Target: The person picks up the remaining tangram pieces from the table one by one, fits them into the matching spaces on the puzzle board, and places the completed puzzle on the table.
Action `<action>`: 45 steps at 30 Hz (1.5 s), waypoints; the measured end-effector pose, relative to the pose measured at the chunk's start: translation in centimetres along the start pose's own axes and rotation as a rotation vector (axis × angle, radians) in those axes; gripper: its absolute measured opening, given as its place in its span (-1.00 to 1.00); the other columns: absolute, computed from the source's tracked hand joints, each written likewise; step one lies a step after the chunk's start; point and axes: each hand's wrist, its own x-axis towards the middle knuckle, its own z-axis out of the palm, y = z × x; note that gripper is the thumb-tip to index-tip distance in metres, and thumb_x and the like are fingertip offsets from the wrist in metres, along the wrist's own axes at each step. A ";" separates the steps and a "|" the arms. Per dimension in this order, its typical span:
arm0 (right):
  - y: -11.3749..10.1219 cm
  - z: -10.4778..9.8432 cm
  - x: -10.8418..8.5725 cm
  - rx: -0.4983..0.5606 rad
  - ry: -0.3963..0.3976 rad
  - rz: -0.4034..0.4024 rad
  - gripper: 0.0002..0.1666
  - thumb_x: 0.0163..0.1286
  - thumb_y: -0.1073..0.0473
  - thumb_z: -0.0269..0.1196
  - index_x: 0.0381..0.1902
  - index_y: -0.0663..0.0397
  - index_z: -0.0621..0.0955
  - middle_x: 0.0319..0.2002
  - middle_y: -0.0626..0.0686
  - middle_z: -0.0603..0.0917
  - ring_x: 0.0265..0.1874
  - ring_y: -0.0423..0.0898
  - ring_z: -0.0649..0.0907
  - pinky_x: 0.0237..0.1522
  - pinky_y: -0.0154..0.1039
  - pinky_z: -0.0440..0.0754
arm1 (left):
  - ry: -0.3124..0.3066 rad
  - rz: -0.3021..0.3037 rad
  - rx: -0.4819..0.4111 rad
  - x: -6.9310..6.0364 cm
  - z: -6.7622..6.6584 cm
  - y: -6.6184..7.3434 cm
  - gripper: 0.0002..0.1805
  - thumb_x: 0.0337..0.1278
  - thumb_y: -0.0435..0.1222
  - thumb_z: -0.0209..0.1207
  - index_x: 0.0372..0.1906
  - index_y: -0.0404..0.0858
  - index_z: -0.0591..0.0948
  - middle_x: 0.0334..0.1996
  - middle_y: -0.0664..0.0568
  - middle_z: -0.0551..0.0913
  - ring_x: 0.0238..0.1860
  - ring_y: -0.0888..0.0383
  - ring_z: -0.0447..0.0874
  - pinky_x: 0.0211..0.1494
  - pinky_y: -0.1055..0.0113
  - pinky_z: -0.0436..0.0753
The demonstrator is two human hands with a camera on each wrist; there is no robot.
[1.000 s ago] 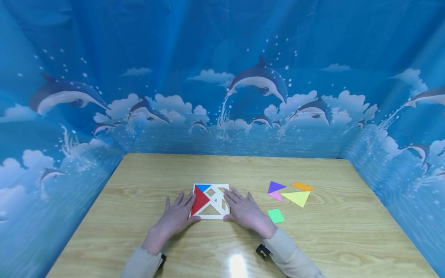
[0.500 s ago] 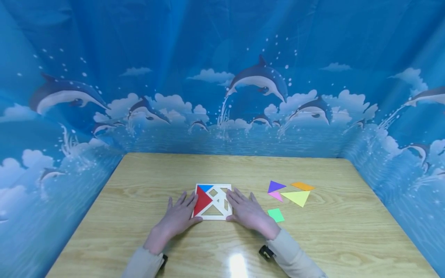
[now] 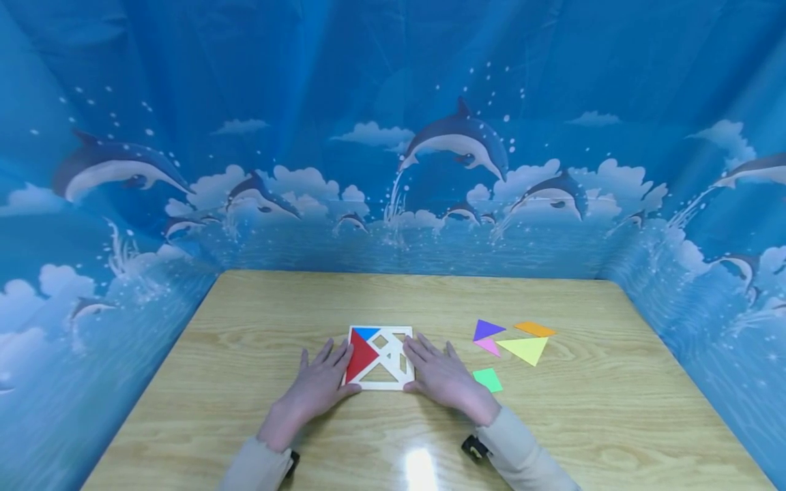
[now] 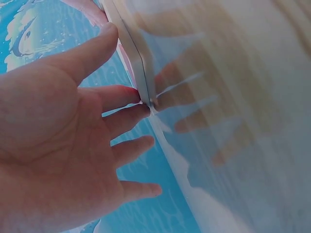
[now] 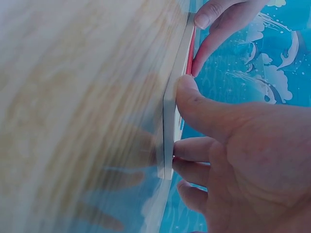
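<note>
A white tangram board (image 3: 379, 386) lies flat on the table, with a red triangle (image 3: 361, 355) and a blue triangle (image 3: 366, 333) in it and several cut-out slots showing. My left hand (image 3: 318, 384) lies along the board's left side, its fingers extended and touching the edge. On the opposite side my right hand (image 3: 443, 376) touches the right edge, fingers spread, thumb at the near corner. Both wrist views show thumb and fingertips against the board's thin side (image 4: 138, 73), without curling round it. The hands cover parts of both side edges.
Right of the board lie loose tangram pieces: a purple triangle (image 3: 488, 330), a pink triangle (image 3: 488, 347), a yellow triangle (image 3: 527, 349), an orange parallelogram (image 3: 535, 329) and a green square (image 3: 488, 380). A blue dolphin curtain (image 3: 393, 245) borders the wooden table (image 3: 276, 293).
The board has slid a little to the right and slightly nearer, with both hands moving along at its sides. The loose pieces have stayed where they were.
</note>
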 end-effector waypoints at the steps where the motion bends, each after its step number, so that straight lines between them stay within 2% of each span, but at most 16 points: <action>1: 0.0 0.0 0.0 0.001 0.001 0.000 -0.05 0.42 -0.22 0.22 0.58 0.14 0.21 0.60 0.08 0.11 0.59 0.13 0.09 0.47 0.40 0.04 | 0.003 0.002 0.000 0.0 0.0 0.0 -0.16 0.33 0.03 0.25 0.50 -0.40 0.31 0.54 -0.18 0.24 0.56 -0.30 0.06 0.43 -0.53 -0.07; 24: 1.0 0.0 -1.1 0.025 0.000 0.008 -0.05 0.44 -0.21 0.21 0.59 0.11 0.18 0.61 0.05 0.10 0.60 0.10 0.07 0.47 0.41 0.03 | 0.001 0.035 -0.017 0.2 0.6 0.3 -0.18 0.33 0.04 0.24 0.50 -0.37 0.32 0.53 -0.17 0.27 0.56 -0.28 0.05 0.44 -0.52 -0.08; 33: 1.2 0.0 -1.5 0.046 0.007 0.014 -0.05 0.44 -0.20 0.22 0.59 0.12 0.18 0.61 0.07 0.10 0.59 0.13 0.07 0.45 0.44 0.00 | -0.010 0.047 -0.030 0.2 0.2 0.8 -0.19 0.33 0.03 0.24 0.49 -0.36 0.33 0.53 -0.16 0.27 0.56 -0.28 0.06 0.44 -0.52 -0.08; 45: 1.7 -0.2 -2.2 0.070 0.012 -0.006 -0.05 0.43 -0.18 0.23 0.58 0.16 0.19 0.60 0.10 0.11 0.59 0.17 0.07 0.46 0.43 0.00 | -0.018 0.047 -0.011 0.3 0.6 1.3 -0.20 0.35 0.02 0.22 0.50 -0.35 0.32 0.54 -0.14 0.25 0.56 -0.27 0.06 0.45 -0.51 -0.08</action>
